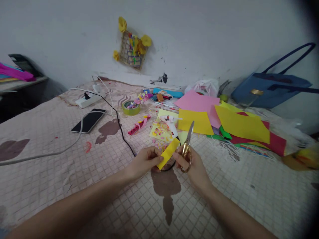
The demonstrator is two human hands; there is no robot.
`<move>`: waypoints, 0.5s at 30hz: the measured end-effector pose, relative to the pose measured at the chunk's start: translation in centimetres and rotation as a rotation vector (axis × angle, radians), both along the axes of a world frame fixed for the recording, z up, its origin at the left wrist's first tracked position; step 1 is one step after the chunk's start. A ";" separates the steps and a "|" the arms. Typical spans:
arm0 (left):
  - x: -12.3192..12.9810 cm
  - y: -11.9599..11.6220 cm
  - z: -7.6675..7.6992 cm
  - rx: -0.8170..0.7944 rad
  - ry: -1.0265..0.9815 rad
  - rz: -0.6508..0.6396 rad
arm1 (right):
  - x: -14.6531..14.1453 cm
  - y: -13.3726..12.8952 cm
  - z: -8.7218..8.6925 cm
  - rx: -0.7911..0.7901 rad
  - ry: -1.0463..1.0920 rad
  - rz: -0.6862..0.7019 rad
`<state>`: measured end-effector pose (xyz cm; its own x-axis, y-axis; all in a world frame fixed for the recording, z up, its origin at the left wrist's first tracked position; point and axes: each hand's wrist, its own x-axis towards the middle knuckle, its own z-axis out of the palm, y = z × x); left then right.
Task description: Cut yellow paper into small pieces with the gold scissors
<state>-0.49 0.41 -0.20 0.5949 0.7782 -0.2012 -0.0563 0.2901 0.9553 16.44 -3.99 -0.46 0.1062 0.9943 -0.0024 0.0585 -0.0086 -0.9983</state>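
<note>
Yellow strip point(168, 154): pinched in the left hand's point(144, 161) fingers.
Scissors point(186, 146): grasped by the right hand point(195, 167), just right of the strip, blades pointing away; fingertip contact with the strip unclear.
Handwork: apparently positioning the strip; cutting would require turning the blades.
Glue gun point(170, 123): beyond the strip, limiting room.
Tablecloth point(112, 196): open nearer than the strip.

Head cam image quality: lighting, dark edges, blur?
Head view, overall: dim, fairly flat light; head view, right: black corners, blue handbag looks stretched, clear plastic smeared; head view, centre: yellow strip and gold-handled scissors slightly soft but readable.
</note>
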 end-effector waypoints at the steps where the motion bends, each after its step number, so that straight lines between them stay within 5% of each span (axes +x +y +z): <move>1: 0.0 0.0 -0.1 0.006 -0.002 -0.006 | -0.2 0.0 0.0 -0.005 -0.019 0.011; 11: -0.1 -0.1 0.2 -0.052 0.043 -0.110 | -0.9 -0.4 -0.3 0.028 -0.026 -0.025; 15: -0.4 0.3 0.7 -0.038 0.015 -0.037 | -0.8 -0.6 0.0 0.008 -0.030 0.007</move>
